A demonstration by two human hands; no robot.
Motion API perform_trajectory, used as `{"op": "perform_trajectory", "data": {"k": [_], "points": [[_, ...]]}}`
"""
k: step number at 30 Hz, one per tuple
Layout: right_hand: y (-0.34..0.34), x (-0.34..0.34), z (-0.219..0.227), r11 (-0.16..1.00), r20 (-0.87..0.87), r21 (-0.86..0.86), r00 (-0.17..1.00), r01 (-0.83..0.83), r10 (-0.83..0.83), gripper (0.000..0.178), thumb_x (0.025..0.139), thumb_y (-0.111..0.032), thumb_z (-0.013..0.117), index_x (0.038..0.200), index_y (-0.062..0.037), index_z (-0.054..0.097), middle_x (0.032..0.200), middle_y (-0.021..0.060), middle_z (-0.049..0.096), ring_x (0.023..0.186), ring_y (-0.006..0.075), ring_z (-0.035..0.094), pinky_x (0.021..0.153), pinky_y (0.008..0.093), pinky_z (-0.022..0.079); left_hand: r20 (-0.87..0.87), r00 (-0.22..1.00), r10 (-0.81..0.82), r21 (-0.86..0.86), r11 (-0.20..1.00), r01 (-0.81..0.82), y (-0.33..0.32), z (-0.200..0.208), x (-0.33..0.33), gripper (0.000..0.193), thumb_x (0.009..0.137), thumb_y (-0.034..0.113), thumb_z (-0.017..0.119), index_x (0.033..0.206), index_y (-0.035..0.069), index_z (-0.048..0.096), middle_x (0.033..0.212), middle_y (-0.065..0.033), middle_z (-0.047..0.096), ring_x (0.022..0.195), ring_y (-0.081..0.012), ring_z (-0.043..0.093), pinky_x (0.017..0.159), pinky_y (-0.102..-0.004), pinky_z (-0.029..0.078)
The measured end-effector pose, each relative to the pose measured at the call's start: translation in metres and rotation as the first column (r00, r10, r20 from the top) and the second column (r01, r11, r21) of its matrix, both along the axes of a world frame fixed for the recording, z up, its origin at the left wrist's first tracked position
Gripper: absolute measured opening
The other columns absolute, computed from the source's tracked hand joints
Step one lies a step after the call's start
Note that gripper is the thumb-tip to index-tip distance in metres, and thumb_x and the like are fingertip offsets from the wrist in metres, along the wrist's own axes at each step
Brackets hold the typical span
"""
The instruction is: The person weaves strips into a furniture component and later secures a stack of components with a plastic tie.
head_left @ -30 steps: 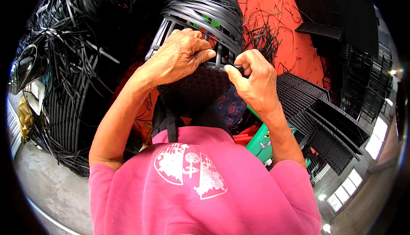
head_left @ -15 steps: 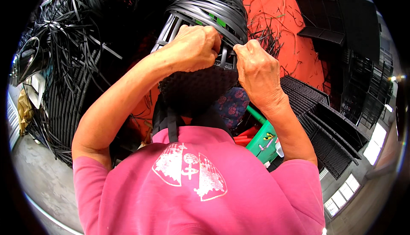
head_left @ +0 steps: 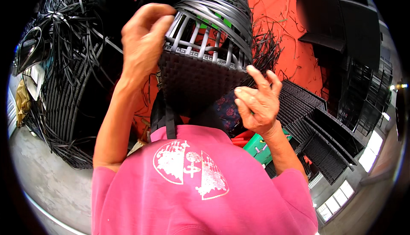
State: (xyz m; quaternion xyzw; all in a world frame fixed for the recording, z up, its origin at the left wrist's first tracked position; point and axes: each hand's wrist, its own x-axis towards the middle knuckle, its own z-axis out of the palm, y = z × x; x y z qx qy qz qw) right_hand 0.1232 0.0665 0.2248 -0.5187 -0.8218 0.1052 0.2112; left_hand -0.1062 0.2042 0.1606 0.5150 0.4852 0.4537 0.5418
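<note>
A piece of black wickerwork stands in front of me: a slatted frame (head_left: 194,36) with a densely woven dark panel (head_left: 192,79) at its near end. A coil of flat black strips (head_left: 213,4) loops around its upper part. At the frame's left edge is my left hand (head_left: 145,42), slightly blurred, its thumb and fingers curled toward each other; what lies between them is hidden. My right hand (head_left: 258,102) is by the panel's right corner, index and middle fingers stretched out and the others bent, with nothing visible in it.
Tangled black strips (head_left: 72,25) hang at the left. Red floor (head_left: 294,51) with strip scraps lies to the right, beside stacked black woven panels (head_left: 320,128). A green container (head_left: 258,147) stands close to my right forearm, and something bright green shows behind the frame.
My hands have moved apart from the frame's near edge: the left up and outward to the left, the right down toward me. The right fingers have opened. More of the slats shows.
</note>
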Motion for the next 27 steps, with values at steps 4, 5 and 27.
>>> {"op": "perform_trajectory", "data": {"k": [4,5,27], "points": [[0.013,-0.014,-0.002,0.981,-0.092,0.036,0.978,0.191,-0.187,0.016,0.077,-0.005,0.066,0.092,-0.0022,0.064,0.085,0.0100,0.065,0.100,0.0298,0.061,0.093,0.0414,0.037,0.056,0.973,0.222,-0.180,0.961,-0.209,-0.034,-0.051,-0.058,0.011,0.090,0.006,0.055,0.096,0.004,0.064,0.084,0.0000,0.061,0.075,-0.0069,0.055,0.069,-0.0212,0.046],[0.016,-0.014,-0.007,0.979,-0.150,0.017,0.969,0.201,-0.196,0.015,0.077,-0.003,0.066,0.092,-0.0011,0.064,0.088,0.0114,0.065,0.097,0.0293,0.062,0.091,0.0409,0.040,0.076,0.979,0.191,-0.249,0.954,-0.167,-0.044,-0.065,-0.057,0.012,0.090,0.006,0.053,0.096,0.004,0.064,0.086,-0.0003,0.062,0.076,-0.0069,0.055,0.069,-0.0213,0.046],[0.041,-0.052,-0.049,0.986,0.427,0.130,0.891,0.107,-0.154,0.044,0.098,-0.035,0.041,0.118,0.0007,0.056,0.119,0.0115,0.061,0.114,0.0245,0.053,0.101,0.0402,0.027,0.040,0.973,-0.225,-0.301,0.926,0.227,-0.104,-0.181,-0.051,0.028,0.083,0.006,0.054,0.111,0.006,0.056,0.105,-0.0055,0.054,0.090,-0.0165,0.054,0.079,-0.0314,0.047]]}}
